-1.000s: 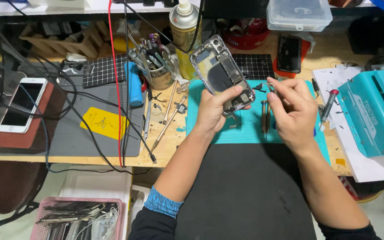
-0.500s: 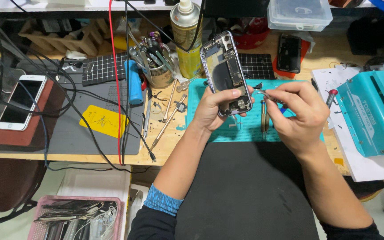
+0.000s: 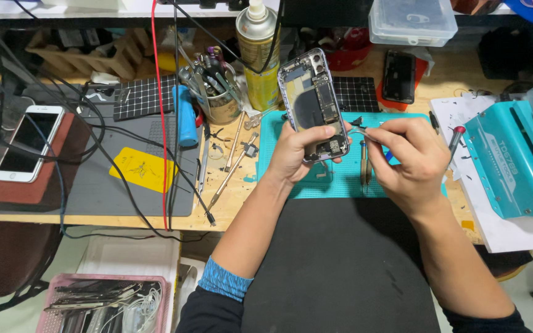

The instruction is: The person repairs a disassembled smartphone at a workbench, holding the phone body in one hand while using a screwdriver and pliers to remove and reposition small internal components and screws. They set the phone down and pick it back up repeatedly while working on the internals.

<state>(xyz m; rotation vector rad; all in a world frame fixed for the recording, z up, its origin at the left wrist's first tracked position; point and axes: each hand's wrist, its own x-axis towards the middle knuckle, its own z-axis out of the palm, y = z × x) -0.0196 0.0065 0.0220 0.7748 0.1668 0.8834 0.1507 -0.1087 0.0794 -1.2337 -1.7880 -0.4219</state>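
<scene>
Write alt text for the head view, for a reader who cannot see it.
A person's left hand holds an opened phone upright over a teal mat while the right hand brings tweezers to its right edge. The wooden bench around them holds a tool cup, a spray can and a white phone.

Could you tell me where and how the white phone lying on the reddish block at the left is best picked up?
Probably by its two long edges, from above. The white phone lies flat, screen up, on the reddish block, so the face gives no purchase, while both long sides look exposed. Cables run close along its right side, so come straight down rather than sweeping in from there.
</scene>
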